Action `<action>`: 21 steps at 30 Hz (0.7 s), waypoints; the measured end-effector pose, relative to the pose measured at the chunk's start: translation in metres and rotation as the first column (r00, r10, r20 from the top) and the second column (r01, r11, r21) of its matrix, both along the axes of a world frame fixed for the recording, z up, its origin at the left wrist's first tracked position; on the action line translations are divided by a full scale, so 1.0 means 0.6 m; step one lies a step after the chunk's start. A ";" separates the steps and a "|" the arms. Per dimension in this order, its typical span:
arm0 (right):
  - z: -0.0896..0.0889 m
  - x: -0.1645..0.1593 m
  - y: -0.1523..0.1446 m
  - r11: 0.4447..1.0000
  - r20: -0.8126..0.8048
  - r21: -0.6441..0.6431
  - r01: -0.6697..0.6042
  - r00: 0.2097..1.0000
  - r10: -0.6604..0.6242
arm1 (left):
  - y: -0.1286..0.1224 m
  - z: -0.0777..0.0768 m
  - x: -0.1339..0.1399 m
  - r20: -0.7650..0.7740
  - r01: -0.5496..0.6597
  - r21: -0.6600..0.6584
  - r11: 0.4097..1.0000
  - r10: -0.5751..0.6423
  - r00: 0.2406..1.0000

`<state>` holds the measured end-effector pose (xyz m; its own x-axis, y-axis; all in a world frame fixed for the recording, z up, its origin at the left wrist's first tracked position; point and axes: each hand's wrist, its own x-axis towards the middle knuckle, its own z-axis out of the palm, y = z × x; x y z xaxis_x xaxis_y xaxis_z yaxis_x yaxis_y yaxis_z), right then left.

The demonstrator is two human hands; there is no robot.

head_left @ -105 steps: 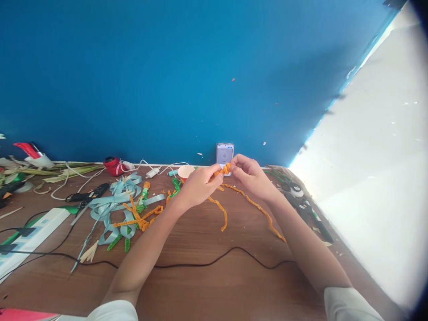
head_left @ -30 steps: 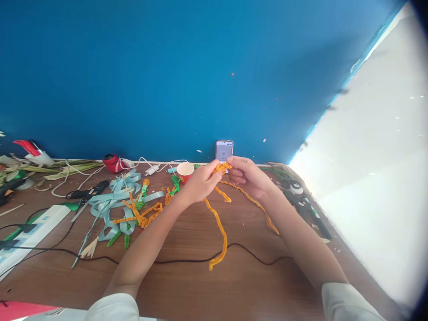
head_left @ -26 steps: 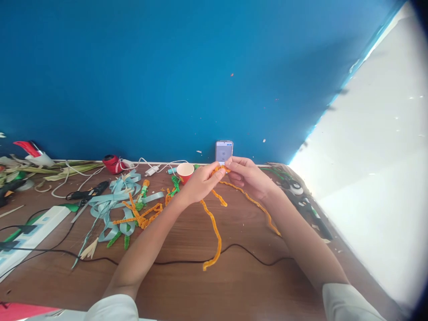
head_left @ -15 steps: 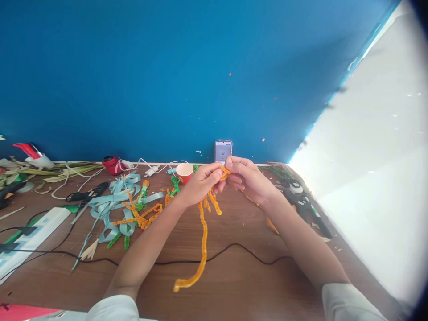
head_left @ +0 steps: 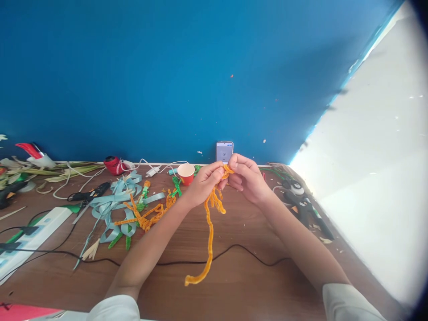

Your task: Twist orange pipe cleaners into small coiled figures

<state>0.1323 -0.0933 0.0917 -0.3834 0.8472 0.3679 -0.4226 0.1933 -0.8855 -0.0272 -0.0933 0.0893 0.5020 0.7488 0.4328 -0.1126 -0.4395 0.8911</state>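
An orange fuzzy pipe cleaner (head_left: pixel 210 236) hangs from between my hands, its long tail curling to the left at the bottom. Its upper part is bent into small loops, with shorter ends dangling below my fingers. My left hand (head_left: pixel 207 182) is closed, thumb and index finger pinching the looped part. Close against it, my right hand (head_left: pixel 248 177) pinches the same piece from the right with thumb and fingertips. Both hands are raised above the table, in front of a phone (head_left: pixel 224 152). The fingers partly hide the loops.
On the brown table (head_left: pixel 254 294), a paper cup (head_left: pixel 186 174) stands behind my left hand. Left lie blue ribbon (head_left: pixel 117 200), orange and green pipe-cleaner pieces (head_left: pixel 147 218) and a white power strip (head_left: pixel 36 240). A black cable (head_left: pixel 234 246) crosses the front. Black tools (head_left: pixel 304 207) lie right.
The hanging tail has swung a little to the right. An orange strand that trailed under my right forearm no longer shows there. Both hands keep their pinch at nearly the same place.
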 end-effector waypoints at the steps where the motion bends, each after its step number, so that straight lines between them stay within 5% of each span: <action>1: 0.001 0.004 0.000 0.999 0.041 0.038 0.019 0.999 -0.020 | -0.002 0.002 0.000 -0.021 -0.012 0.004 1.000 0.012 1.000; 4: 0.004 0.017 0.001 0.942 0.192 0.292 0.164 0.955 -0.226 | -0.006 0.006 0.001 -0.043 -0.051 -0.029 0.998 0.050 0.998; 7: 0.009 0.031 0.003 0.698 0.311 0.682 0.218 0.777 -0.546 | -0.005 0.008 -0.002 -0.036 -0.068 -0.079 0.995 0.066 0.997; 10: 0.014 0.042 0.005 0.519 0.358 0.849 0.096 0.619 -0.699 | -0.003 0.008 -0.004 -0.058 -0.064 -0.115 0.991 0.058 0.997; 13: 0.017 0.044 0.005 0.519 0.395 0.853 0.059 0.576 -0.715 | -0.002 0.008 -0.005 -0.104 -0.101 -0.097 0.990 0.091 0.990; 18: 0.016 0.035 0.005 0.645 0.443 0.751 0.142 0.617 -0.651 | 0.000 0.008 -0.006 -0.165 -0.166 0.004 0.986 0.164 0.973; 21: 0.013 0.033 0.009 0.668 0.440 0.726 0.165 0.635 -0.635 | 0.001 0.009 -0.007 -0.196 -0.193 0.016 0.981 0.193 0.961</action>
